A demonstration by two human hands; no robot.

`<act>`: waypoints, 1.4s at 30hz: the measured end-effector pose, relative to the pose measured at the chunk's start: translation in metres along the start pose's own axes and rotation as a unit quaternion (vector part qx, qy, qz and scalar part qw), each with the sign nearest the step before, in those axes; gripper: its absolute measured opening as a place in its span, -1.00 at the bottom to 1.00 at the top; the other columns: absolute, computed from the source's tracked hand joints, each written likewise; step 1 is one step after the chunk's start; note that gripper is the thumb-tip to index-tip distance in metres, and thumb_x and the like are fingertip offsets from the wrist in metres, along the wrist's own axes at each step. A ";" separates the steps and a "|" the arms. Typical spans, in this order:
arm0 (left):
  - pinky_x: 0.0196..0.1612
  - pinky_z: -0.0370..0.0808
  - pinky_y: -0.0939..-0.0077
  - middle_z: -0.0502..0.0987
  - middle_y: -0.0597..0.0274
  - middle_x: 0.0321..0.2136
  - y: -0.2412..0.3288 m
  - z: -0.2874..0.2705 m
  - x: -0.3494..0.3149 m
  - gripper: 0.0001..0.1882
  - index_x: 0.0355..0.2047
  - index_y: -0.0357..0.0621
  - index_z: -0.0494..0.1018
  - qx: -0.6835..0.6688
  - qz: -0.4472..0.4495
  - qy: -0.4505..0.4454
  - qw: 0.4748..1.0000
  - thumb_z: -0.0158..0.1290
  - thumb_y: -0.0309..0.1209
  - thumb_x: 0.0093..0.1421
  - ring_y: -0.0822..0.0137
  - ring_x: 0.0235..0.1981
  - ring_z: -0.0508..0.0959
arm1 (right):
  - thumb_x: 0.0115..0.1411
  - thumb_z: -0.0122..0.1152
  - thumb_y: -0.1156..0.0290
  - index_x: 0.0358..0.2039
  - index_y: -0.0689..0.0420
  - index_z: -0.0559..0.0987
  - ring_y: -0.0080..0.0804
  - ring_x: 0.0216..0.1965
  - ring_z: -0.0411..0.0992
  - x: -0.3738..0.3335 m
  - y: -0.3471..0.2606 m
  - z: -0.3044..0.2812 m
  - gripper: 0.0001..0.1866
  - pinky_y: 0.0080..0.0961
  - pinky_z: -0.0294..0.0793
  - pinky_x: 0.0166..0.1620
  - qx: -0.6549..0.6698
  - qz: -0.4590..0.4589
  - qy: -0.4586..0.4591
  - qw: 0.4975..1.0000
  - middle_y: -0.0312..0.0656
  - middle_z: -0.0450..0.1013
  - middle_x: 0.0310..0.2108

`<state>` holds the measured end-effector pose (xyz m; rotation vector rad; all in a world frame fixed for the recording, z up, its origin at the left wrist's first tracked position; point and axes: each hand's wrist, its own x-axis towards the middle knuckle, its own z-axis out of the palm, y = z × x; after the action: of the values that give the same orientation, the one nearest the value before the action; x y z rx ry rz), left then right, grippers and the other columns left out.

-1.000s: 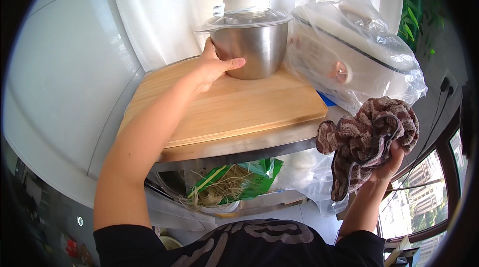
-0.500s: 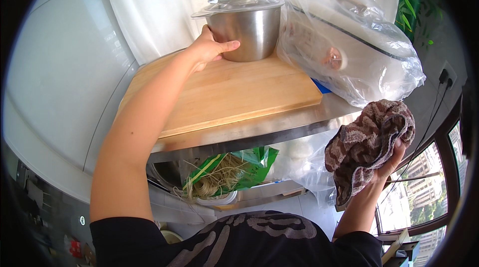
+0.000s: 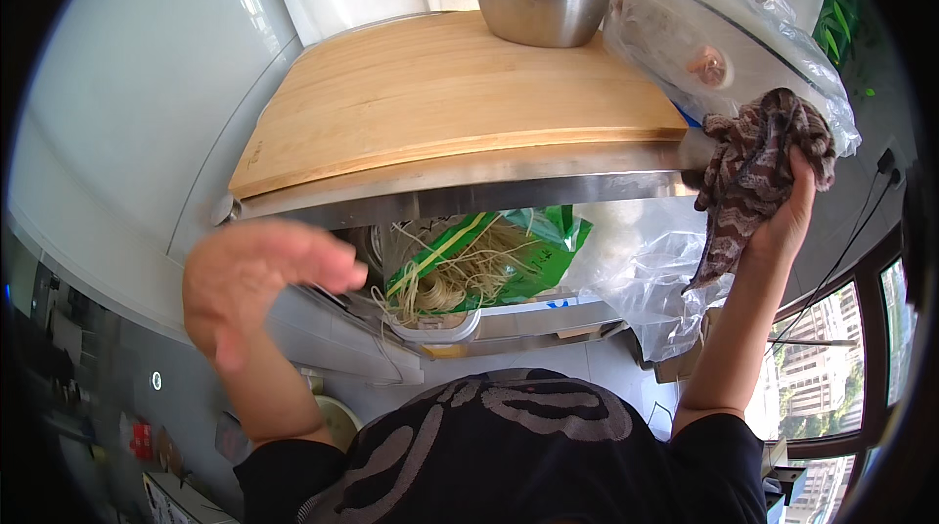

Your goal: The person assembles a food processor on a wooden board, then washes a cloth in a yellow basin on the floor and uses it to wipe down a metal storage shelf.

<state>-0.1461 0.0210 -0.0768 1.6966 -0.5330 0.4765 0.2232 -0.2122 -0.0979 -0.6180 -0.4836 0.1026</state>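
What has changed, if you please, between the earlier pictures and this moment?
The left hand has let go of the bowl and drawn back leftward, now empty and blurred at the near left of the board. The view has shifted too. The right hand still grips the cloth, and the bowl still stands on the board.

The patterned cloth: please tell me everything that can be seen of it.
The cloth is brown with a paler zigzag pattern and looks fluffy, like towelling. It is crumpled, gripped in the right hand, its lower part hanging down to a point. It is by the right end of the metal table, overlapping the plastic bag in this view; whether it touches either, I cannot tell.
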 end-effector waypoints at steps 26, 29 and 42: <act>0.00 0.19 -0.18 0.29 -0.06 -0.11 -0.181 0.014 -0.122 -0.42 -0.09 -0.22 0.21 -0.320 -0.329 0.645 0.611 0.15 -0.16 -0.02 -0.02 0.00 0.24 | 0.14 -0.16 0.09 -0.34 0.03 0.36 -0.13 -0.20 0.32 -0.185 0.128 -0.066 -0.71 -0.20 0.33 -0.08 0.104 0.370 0.027 0.923 -0.06 0.34 -0.28; -0.09 0.33 -0.16 0.34 -0.03 -0.28 -0.184 0.017 -0.106 -0.77 -0.33 -0.30 0.26 -0.317 -0.290 0.675 0.599 -0.03 -0.52 -0.03 -0.06 -0.26 0.42 | 0.14 -0.15 0.12 -0.28 0.08 0.40 -0.20 -0.27 0.35 -0.184 0.149 -0.077 -0.69 -0.25 0.39 -0.16 0.158 0.428 -0.020 0.890 -0.15 0.38 -0.31; -0.12 0.37 -0.08 0.39 -0.05 -0.39 -0.184 0.051 -0.101 -0.84 -0.45 -0.34 0.27 -0.288 -0.304 0.734 0.534 -0.04 -0.56 -0.08 0.02 -0.30 0.44 | 0.15 -0.24 0.00 -0.08 0.07 0.35 -0.19 -0.16 0.32 -0.157 0.152 -0.069 -0.52 -0.22 0.35 -0.08 0.172 0.495 -0.027 0.852 -0.13 0.36 -0.16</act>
<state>-0.1187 0.0094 -0.2903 0.2950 1.0538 0.8647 0.1241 -0.1620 -0.2982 -0.4558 -0.1462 1.1719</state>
